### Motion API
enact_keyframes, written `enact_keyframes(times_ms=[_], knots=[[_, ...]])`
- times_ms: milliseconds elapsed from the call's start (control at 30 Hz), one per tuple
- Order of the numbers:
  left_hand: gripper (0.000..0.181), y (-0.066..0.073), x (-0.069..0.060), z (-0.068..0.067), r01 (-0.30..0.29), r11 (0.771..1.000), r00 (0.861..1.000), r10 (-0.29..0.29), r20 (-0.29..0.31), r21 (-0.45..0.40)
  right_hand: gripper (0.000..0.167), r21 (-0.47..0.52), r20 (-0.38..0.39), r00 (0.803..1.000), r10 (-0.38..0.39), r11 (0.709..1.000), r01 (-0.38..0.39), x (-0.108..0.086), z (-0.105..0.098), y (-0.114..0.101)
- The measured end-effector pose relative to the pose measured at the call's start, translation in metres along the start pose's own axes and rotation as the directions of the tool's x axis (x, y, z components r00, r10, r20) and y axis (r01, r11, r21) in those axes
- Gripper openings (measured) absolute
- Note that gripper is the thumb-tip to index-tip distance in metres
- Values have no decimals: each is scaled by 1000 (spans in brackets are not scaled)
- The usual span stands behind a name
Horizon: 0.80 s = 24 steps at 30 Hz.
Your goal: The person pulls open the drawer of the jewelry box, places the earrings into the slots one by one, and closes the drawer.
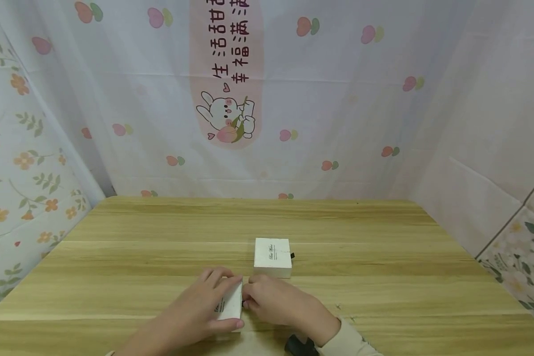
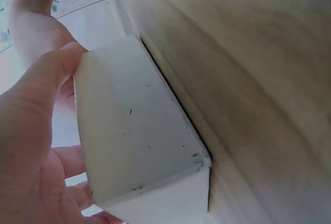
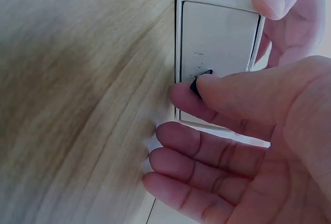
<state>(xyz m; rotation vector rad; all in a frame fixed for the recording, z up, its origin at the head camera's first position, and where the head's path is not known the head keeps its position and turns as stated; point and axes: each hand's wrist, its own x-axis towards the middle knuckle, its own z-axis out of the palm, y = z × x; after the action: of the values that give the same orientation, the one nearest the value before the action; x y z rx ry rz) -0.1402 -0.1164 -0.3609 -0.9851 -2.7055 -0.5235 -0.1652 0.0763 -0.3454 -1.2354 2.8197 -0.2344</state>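
A white drawer-style gift box (image 1: 232, 302) rests on the wooden table, its plain drawer front (image 3: 220, 35) facing right and flush with the sleeve. My left hand (image 1: 200, 304) grips this box across its top, thumb on the near side and fingers on the far side. In the left wrist view, the box's side (image 2: 139, 115) has small dark scuffs. My right hand (image 1: 271, 299) pinches the box's black pull tab (image 3: 195, 86) between thumb and forefinger. The other fingers of that hand are loosely bent below, near the table surface.
A second white gift box (image 1: 271, 252) with dark lettering and a black tab (image 1: 292, 255) lies just beyond my right hand. A dark object (image 1: 300, 346) is by my right wrist. Patterned cloth (image 1: 338, 99) hangs behind the wooden table (image 1: 160, 222).
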Motion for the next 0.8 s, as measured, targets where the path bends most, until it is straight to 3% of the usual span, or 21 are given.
enact_keyframes(times_ms=[433, 800], knots=[[67, 1, 0, 2, 13, 999, 1000, -13, 15, -50, 12, -82, -49, 998, -41, 996, 37, 1, 3, -3], [70, 0, 2, 0, -26, 999, 998, 28, 51, -32, 13, -133, -56, 998, -33, 991, 26, 1, 5, -4]])
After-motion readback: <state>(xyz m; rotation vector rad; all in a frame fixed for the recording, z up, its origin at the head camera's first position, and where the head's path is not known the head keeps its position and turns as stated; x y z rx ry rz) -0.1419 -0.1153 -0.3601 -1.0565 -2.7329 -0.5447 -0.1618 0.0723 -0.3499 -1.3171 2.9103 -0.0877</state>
